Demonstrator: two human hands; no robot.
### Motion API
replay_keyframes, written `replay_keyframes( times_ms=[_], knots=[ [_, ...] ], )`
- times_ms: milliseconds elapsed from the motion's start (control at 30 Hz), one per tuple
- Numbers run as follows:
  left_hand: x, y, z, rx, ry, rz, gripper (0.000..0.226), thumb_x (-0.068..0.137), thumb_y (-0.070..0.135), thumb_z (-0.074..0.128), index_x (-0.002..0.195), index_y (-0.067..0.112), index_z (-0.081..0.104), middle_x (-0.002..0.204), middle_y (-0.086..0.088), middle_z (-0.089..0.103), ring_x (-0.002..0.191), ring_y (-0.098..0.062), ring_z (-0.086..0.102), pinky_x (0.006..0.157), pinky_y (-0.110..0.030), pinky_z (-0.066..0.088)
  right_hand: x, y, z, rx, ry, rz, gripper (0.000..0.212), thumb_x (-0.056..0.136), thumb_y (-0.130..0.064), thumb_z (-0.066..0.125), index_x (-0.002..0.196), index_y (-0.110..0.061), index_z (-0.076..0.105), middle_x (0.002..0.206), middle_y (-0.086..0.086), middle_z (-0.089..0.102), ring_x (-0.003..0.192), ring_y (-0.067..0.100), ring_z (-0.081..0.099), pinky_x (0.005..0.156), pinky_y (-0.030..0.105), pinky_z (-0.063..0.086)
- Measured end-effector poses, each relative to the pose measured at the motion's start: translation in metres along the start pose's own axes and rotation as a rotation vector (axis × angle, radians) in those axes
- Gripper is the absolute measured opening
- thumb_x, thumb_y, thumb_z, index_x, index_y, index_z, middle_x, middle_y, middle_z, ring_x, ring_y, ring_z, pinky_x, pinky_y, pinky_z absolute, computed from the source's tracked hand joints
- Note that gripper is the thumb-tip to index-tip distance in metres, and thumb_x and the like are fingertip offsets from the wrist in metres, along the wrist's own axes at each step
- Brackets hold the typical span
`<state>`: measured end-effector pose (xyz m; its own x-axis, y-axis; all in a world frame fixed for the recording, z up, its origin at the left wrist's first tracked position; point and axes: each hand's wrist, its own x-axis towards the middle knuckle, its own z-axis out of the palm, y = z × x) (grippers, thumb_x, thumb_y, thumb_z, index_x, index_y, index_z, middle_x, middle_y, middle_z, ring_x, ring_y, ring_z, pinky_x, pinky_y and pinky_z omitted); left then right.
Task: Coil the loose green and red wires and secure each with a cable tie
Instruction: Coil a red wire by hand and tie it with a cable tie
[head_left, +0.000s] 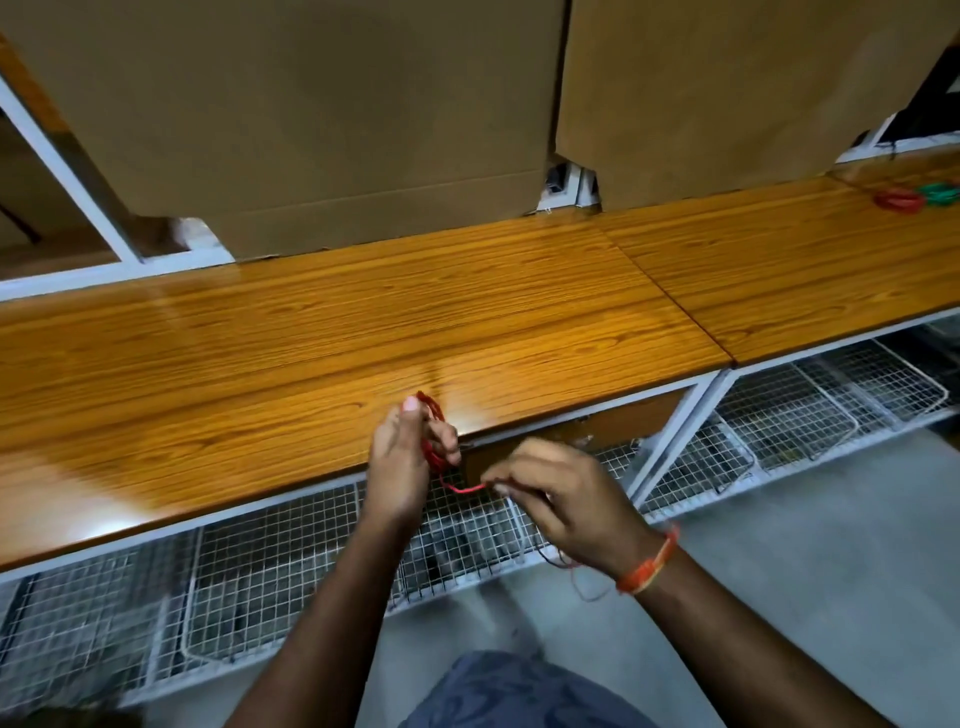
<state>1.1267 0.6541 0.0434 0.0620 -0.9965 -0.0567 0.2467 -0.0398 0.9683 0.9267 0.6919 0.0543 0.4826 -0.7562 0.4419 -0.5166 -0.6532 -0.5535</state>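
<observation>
Two hands meet at the bench edge: your left hand (397, 460) curls its fingers round a small red coil (432, 431), and your right hand (558, 499) pinches the wire's loose end (465, 488) just beside it. Beyond your fingers lies the bench (311, 332); far right on it sit a red bundle (897, 200) and a green bundle (940, 193), touching.
</observation>
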Motion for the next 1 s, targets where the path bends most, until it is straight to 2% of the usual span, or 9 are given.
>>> replay_keyframes(
  times_ms=[67, 167, 333, 433, 533, 600, 700, 867, 1000],
  knots=[
    [-0.004, -0.001, 0.005, 0.087, -0.119, 0.022, 0.04, 0.112, 0.032, 0.031, 0.094, 0.001, 0.05, 0.062, -0.006, 0.058, 0.053, -0.018, 0.051, 0.054, -0.027, 0.046, 0.028, -0.009, -0.007, -0.056, 0.062, -0.054, 0.019, 0.098, -0.021, 0.063, 0.108, -0.011, 0.076, 0.092, 0.001, 0.066, 0.086, 0.016, 0.059, 0.073, 0.03, 0.048],
    [-0.007, 0.001, 0.008, -0.041, -0.276, -0.058, 0.044, 0.108, 0.037, 0.032, 0.081, 0.006, 0.047, 0.052, 0.0, 0.036, 0.043, -0.012, 0.029, 0.042, -0.022, 0.029, 0.057, -0.011, -0.015, -0.067, 0.121, -0.087, 0.015, 0.094, -0.019, 0.069, 0.102, -0.01, 0.077, 0.093, 0.002, 0.069, 0.089, 0.019, 0.062, 0.077, 0.031, 0.049],
    [-0.011, 0.013, 0.001, -0.179, -0.407, -0.228, 0.054, 0.104, 0.057, 0.035, 0.084, 0.01, 0.051, 0.052, 0.007, 0.024, 0.041, -0.006, 0.017, 0.041, -0.016, 0.02, 0.073, 0.002, -0.01, 0.066, 0.228, 0.121, 0.014, 0.091, -0.021, 0.077, 0.104, -0.021, 0.078, 0.095, -0.004, 0.068, 0.086, 0.019, 0.062, 0.071, 0.04, 0.051],
    [-0.009, 0.02, -0.006, -0.238, -0.493, -0.22, 0.035, 0.101, 0.043, 0.045, 0.081, 0.014, 0.049, 0.052, 0.008, 0.026, 0.041, -0.006, 0.018, 0.039, -0.015, 0.022, 0.064, 0.009, 0.005, 0.14, 0.204, 0.225, 0.02, 0.099, -0.029, 0.066, 0.115, -0.024, 0.076, 0.102, -0.006, 0.064, 0.099, 0.012, 0.062, 0.082, 0.036, 0.054],
    [-0.008, 0.022, -0.005, -0.297, -0.561, -0.258, 0.033, 0.102, 0.038, 0.044, 0.08, 0.014, 0.048, 0.052, 0.008, 0.024, 0.04, -0.004, 0.018, 0.038, -0.013, 0.023, 0.05, 0.008, 0.02, 0.33, 0.152, 0.314, 0.039, 0.106, -0.039, 0.045, 0.119, -0.015, 0.074, 0.109, 0.002, 0.058, 0.111, 0.015, 0.059, 0.098, 0.034, 0.049],
    [-0.011, 0.02, 0.001, -0.331, -0.58, -0.276, 0.033, 0.103, 0.037, 0.042, 0.081, 0.013, 0.046, 0.051, 0.009, 0.025, 0.039, -0.003, 0.02, 0.038, -0.012, 0.023, 0.043, 0.001, 0.03, 0.443, 0.209, 0.437, 0.057, 0.104, -0.056, 0.039, 0.104, -0.01, 0.072, 0.1, 0.009, 0.063, 0.1, 0.017, 0.063, 0.091, 0.049, 0.05],
    [-0.013, 0.013, 0.014, -0.303, -0.554, -0.267, 0.034, 0.104, 0.037, 0.041, 0.08, 0.014, 0.047, 0.05, 0.009, 0.028, 0.039, -0.004, 0.02, 0.038, -0.014, 0.022, 0.033, -0.006, 0.043, 0.385, 0.392, 0.642, 0.075, 0.095, -0.078, 0.033, 0.083, -0.012, 0.067, 0.074, 0.003, 0.069, 0.07, 0.019, 0.063, 0.067, 0.053, 0.05],
    [-0.018, -0.002, 0.041, -0.055, -0.464, -0.216, 0.037, 0.111, 0.033, 0.038, 0.086, 0.009, 0.05, 0.056, 0.004, 0.035, 0.046, -0.009, 0.028, 0.044, -0.021, 0.032, 0.018, 0.001, 0.037, 0.0, 0.561, 0.646, 0.069, 0.103, -0.061, 0.023, 0.074, -0.014, 0.064, 0.059, 0.004, 0.062, 0.054, 0.021, 0.06, 0.051, 0.041, 0.046],
    [-0.007, 0.003, 0.06, -0.102, -0.583, -0.37, 0.034, 0.106, 0.024, 0.038, 0.083, 0.007, 0.057, 0.056, 0.0, 0.04, 0.048, -0.015, 0.037, 0.053, -0.028, 0.042, 0.004, 0.021, 0.015, -0.029, 0.522, 0.576, 0.065, 0.105, -0.059, 0.021, 0.072, -0.016, 0.058, 0.056, 0.002, 0.057, 0.051, 0.02, 0.057, 0.047, 0.038, 0.044]
  ],
)
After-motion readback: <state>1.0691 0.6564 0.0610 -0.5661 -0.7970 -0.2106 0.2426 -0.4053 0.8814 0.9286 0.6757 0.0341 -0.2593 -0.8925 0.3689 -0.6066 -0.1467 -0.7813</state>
